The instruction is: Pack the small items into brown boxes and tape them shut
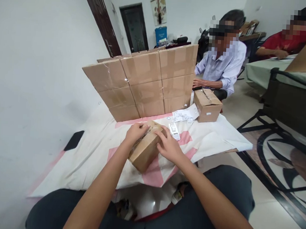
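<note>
A small brown cardboard box (145, 152) sits at an angle on the cloth-covered table in front of me. Its top has a rough, taped seam running along it. My left hand (136, 133) is closed at the box's upper left, its fingertips at the seam; some of them are hidden. On the other side, my right hand (168, 144) grips the upper right of the box, fingers bent over the top and thumb against the side. Just beyond that hand lies a white device with a dark strip (174, 131), which looks like a calculator.
A tall divider of taped cardboard panels (147, 82) stands across the table (92, 159). To the right are a second carton (208, 106) and a printed sheet (186, 113). A black phone-like slab (74, 140) lies left. One person (222, 60) sits behind; another (286, 43) sits farther right.
</note>
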`<action>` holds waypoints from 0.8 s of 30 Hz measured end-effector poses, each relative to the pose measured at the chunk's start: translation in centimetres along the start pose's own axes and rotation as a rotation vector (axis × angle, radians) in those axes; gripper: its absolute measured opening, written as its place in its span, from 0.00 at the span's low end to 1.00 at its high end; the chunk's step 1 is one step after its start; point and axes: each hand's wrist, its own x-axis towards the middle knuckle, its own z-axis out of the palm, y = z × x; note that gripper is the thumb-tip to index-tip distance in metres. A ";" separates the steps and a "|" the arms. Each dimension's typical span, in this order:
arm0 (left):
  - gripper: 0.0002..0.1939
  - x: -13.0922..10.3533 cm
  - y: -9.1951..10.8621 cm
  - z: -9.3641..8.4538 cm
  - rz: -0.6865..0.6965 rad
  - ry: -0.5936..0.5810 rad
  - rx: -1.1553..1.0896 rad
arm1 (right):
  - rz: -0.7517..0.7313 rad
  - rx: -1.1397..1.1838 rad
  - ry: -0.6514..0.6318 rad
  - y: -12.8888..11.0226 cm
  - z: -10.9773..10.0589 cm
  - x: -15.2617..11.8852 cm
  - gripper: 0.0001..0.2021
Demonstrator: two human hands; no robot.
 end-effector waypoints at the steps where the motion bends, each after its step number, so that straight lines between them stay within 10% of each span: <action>1: 0.25 -0.2 0.2 -0.1 0.004 -0.018 0.010 | -0.004 -0.005 0.006 0.0 -0.1 0.0 0.27; 10: 0.43 -2.0 2.2 -2.1 0.276 -0.188 0.084 | 0.256 -0.106 0.049 1.0 -1.1 0.5 0.28; 19: 0.48 -8.9 1.6 -4.5 0.432 -0.418 0.284 | 0.406 -0.153 0.288 12.8 -7.9 6.8 0.15; 24: 0.45 -7.3 -1.9 -4.9 0.482 -0.293 0.255 | 0.443 -0.250 0.179 18.0 -6.3 10.5 0.17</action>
